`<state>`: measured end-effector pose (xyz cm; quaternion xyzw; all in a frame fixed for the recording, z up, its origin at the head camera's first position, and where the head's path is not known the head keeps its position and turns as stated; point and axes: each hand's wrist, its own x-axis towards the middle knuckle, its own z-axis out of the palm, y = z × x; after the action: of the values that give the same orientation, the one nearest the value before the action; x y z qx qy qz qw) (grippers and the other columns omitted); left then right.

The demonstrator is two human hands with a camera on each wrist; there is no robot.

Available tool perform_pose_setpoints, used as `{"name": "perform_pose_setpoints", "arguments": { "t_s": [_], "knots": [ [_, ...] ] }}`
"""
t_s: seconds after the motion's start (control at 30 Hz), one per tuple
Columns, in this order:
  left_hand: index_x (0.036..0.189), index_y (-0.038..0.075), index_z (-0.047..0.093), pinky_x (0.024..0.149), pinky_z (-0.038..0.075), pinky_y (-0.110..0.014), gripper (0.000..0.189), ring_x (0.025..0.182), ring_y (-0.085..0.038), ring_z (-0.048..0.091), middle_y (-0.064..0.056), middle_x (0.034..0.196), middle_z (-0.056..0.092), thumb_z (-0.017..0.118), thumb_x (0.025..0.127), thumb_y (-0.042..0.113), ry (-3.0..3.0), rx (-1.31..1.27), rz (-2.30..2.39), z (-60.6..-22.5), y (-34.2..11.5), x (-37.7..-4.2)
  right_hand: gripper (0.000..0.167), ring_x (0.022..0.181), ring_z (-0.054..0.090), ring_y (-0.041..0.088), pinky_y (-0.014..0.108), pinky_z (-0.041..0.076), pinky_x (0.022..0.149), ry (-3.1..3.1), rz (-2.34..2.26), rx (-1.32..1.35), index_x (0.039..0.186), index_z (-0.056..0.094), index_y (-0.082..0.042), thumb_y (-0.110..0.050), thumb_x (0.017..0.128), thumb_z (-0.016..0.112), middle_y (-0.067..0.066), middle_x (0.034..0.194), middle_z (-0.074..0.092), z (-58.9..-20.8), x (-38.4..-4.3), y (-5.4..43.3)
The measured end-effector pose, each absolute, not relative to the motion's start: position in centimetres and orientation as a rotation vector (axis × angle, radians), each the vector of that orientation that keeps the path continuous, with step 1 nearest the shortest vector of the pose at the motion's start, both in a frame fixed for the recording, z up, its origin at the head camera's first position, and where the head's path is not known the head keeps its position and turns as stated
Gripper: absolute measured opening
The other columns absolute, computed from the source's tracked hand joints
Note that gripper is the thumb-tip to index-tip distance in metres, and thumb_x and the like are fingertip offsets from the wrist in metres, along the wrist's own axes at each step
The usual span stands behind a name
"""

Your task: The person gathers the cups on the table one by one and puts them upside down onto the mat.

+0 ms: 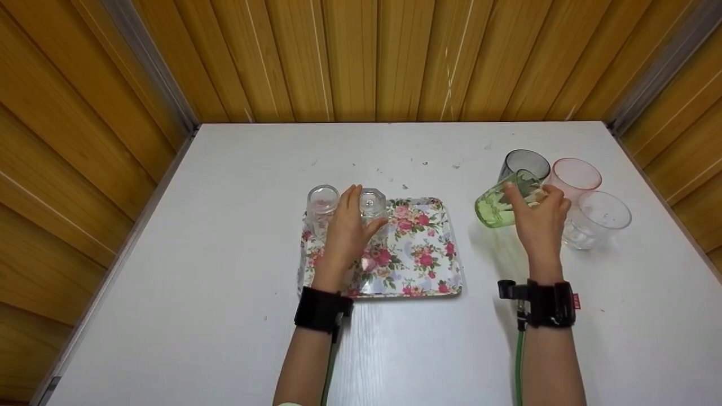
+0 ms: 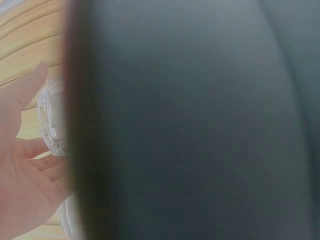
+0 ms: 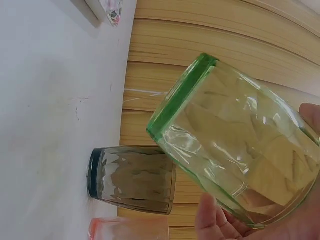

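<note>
In the head view my right hand (image 1: 540, 223) grips a green glass (image 1: 493, 208) and holds it tilted above the table. The right wrist view shows this green glass (image 3: 240, 140) with its thick base away from the palm. My left hand (image 1: 347, 231) is over the left part of a floral tray (image 1: 417, 276), thumb spread from its straight fingers. Right beside those fingers stands a clear octagonal glass (image 1: 373, 202); a clear round glass (image 1: 323, 200) is on their other side. A dark blur covers most of the left wrist view, hiding much of the octagonal glass (image 2: 54, 117).
At the right of the white table (image 1: 197, 254) stand a grey glass (image 1: 510, 163), a pink glass (image 1: 581, 175) and a clear glass (image 1: 601, 217), close together near the green one. Wood-look panels (image 1: 350, 62) rise behind the table and along both sides.
</note>
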<state>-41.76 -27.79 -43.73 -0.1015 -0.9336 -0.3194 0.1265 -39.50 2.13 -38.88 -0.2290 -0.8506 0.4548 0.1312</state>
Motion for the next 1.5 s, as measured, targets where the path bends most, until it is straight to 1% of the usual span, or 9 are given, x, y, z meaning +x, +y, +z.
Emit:
{"name": "perform_pose_setpoints", "arguments": {
  "t_s": [0.27,0.5,0.67,0.83,0.97,1.17,1.3,1.5],
  "knots": [
    [0.139,0.003,0.030,0.100,0.039,-0.038,0.082,0.124,-0.029,0.042,-0.015,0.142,0.033,0.065,0.079,0.045,-2.672,-0.350,-0.897,-43.1,-27.7,-41.4,0.086,0.115,0.034,0.035,0.048,0.030,0.098,-2.479,1.329,-0.631,0.137,0.024,-0.001,-0.062,0.081,0.047,0.025,0.133,0.026,-38.7,-39.5,1.4],
    [0.138,0.002,0.032,0.102,0.038,-0.039,0.082,0.124,-0.029,0.042,-0.015,0.141,0.034,0.064,0.079,0.047,-2.649,-0.372,-0.858,-42.6,-27.5,-41.1,0.085,0.111,0.037,0.036,0.047,0.030,0.098,-2.484,1.314,-0.585,0.136,0.027,0.001,-0.063,0.083,0.044,0.027,0.130,0.030,-38.8,-39.4,1.0],
    [0.138,0.003,0.032,0.102,0.037,-0.040,0.081,0.123,-0.029,0.042,-0.014,0.141,0.036,0.063,0.079,0.049,-2.655,-0.362,-0.799,-42.7,-27.7,-40.6,0.083,0.116,0.038,0.040,0.050,0.029,0.099,-2.521,1.293,-0.535,0.135,0.030,0.004,-0.062,0.085,0.041,0.029,0.129,0.034,-39.2,-39.3,0.5],
    [0.137,0.003,0.035,0.100,0.039,-0.039,0.080,0.121,-0.029,0.045,-0.014,0.138,0.039,0.065,0.078,0.048,-2.629,-0.364,-0.770,-42.9,-27.6,-40.3,0.083,0.124,0.033,0.042,0.052,0.026,0.103,-2.570,1.300,-0.486,0.136,0.030,0.005,-0.061,0.087,0.037,0.029,0.135,0.033,-39.3,-39.3,0.2],
    [0.135,0.002,0.037,0.101,0.038,-0.039,0.079,0.121,-0.029,0.045,-0.015,0.137,0.041,0.065,0.078,0.048,-2.595,-0.409,-0.760,-42.6,-27.1,-40.5,0.081,0.127,0.031,0.041,0.051,0.024,0.105,-2.565,1.296,-0.469,0.135,0.031,0.006,-0.060,0.088,0.034,0.028,0.137,0.033,-38.9,-39.2,0.3],
    [0.136,0.003,0.036,0.102,0.037,-0.042,0.079,0.123,-0.028,0.043,-0.014,0.138,0.040,0.066,0.078,0.047,-2.607,-0.448,-0.770,-42.0,-26.4,-40.6,0.077,0.126,0.034,0.041,0.052,0.025,0.104,-2.582,1.305,-0.437,0.133,0.037,0.004,-0.058,0.090,0.031,0.027,0.134,0.038,-38.5,-39.1,0.2],
    [0.136,0.002,0.036,0.102,0.037,-0.040,0.079,0.123,-0.028,0.043,-0.015,0.138,0.040,0.065,0.078,0.047,-2.603,-0.469,-0.775,-42.1,-26.3,-40.5,0.076,0.123,0.037,0.042,0.053,0.027,0.101,-2.602,1.297,-0.412,0.132,0.039,0.004,-0.059,0.090,0.028,0.028,0.131,0.041,-38.8,-39.0,-0.1],
    [0.135,0.002,0.036,0.103,0.036,-0.038,0.078,0.124,-0.028,0.042,-0.015,0.137,0.041,0.064,0.078,0.047,-2.569,-0.509,-0.765,-42.0,-26.3,-40.5,0.077,0.124,0.036,0.041,0.053,0.027,0.102,-2.602,1.299,-0.366,0.131,0.040,0.004,-0.059,0.090,0.027,0.027,0.133,0.040,-38.9,-39.3,-0.8]
  ]
}}
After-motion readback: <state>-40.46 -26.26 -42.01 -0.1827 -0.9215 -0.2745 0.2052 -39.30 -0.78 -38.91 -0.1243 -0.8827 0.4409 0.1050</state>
